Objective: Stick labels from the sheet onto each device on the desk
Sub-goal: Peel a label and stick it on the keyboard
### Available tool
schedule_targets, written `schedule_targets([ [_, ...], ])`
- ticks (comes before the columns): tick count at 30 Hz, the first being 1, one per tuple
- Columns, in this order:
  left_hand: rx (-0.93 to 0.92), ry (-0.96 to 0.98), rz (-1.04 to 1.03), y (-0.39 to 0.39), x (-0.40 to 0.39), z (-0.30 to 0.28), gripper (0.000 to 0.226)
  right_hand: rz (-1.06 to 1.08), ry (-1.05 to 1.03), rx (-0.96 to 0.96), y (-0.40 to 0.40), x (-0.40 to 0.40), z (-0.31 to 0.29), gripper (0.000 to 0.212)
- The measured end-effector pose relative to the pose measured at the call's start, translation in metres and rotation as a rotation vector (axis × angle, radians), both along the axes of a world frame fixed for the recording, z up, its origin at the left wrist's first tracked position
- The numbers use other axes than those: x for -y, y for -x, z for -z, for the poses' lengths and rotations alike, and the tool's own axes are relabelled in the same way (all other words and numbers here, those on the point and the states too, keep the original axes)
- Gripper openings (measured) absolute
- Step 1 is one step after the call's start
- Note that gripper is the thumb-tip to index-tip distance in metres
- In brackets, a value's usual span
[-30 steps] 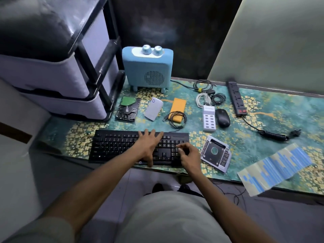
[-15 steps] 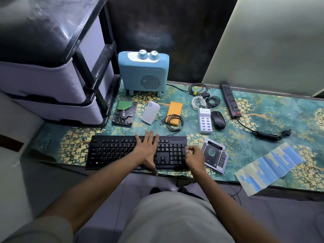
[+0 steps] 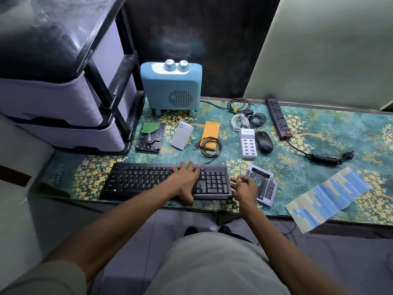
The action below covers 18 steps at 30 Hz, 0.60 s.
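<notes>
Since a second ago, my right hand (image 3: 244, 188) has slid off the keyboard's (image 3: 148, 179) right end and now hovers just beside it, over the near left corner of the silver drive caddy (image 3: 265, 188). Its fingers are loosely spread, pointing left toward the keyboard, and grip nothing I can make out; whether a label clings to a fingertip I cannot tell. My left hand (image 3: 187, 179) stays flat on the keys, fingers straight and fanned away from me, thumb hanging over the near edge. The black keyboard's long axis runs left to right along the desk's (image 3: 319, 137) near edge.

Well to the right of my right hand lies the label sheet (image 3: 327, 199), a long strip with blue labels, angled from near-left to far-right, its near end overhanging the desk edge.

Beyond my hands sit a bare hard drive (image 3: 150, 137), a white portable drive (image 3: 181, 135), an orange power bank (image 3: 210, 133) with a black cable, a white USB charging hub (image 3: 247, 143), a black mouse (image 3: 263, 142) and a black power strip (image 3: 278, 118). Farthest stands a blue heater (image 3: 171, 88).
</notes>
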<state>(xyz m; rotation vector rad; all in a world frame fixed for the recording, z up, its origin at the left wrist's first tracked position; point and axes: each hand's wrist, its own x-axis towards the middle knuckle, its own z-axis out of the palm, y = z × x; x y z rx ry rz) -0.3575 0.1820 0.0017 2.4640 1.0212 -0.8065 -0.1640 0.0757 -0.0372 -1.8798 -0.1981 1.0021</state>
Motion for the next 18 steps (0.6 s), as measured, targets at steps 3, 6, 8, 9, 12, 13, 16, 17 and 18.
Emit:
schedule_targets([
  [3, 0.173, 0.109, -0.054, -0.008, -0.018, -0.026, 0.056, 0.079, 0.006, -0.085, -0.002, 0.002, -0.004, 0.017],
  [6, 0.322, 0.143, -0.193, -0.014, -0.042, -0.057, 0.023, 0.023, 0.092, -0.087, 0.009, 0.009, 0.002, 0.016],
  [8, 0.401, 0.083, -0.286, -0.015, -0.054, -0.071, 0.018, -0.134, 0.105, -0.009, 0.021, 0.011, 0.004, 0.013],
  [9, 0.425, 0.057, -0.317, -0.015, -0.057, -0.077, 0.018, -0.225, 0.08, 0.05, 0.028, 0.01, 0.002, 0.015],
  [12, 0.416, 0.071, -0.349, -0.018, -0.059, -0.083, 0.007, -0.393, -0.069, 0.196, 0.047, -0.002, -0.015, 0.018],
  [13, 0.406, 0.091, -0.349, -0.02, -0.058, -0.082, 0.005, -0.42, -0.106, 0.249, 0.051, -0.007, -0.022, 0.018],
  [16, 0.374, 0.127, -0.359, -0.021, -0.056, -0.072, 0.018, -0.444, -0.19, 0.332, 0.059, -0.016, -0.036, 0.022],
  [17, 0.369, 0.134, -0.363, -0.021, -0.056, -0.068, 0.02, -0.442, -0.2, 0.351, 0.059, -0.016, -0.038, 0.024],
  [18, 0.365, 0.144, -0.371, -0.021, -0.056, -0.066, 0.019, -0.434, -0.196, 0.367, 0.058, -0.016, -0.036, 0.026],
])
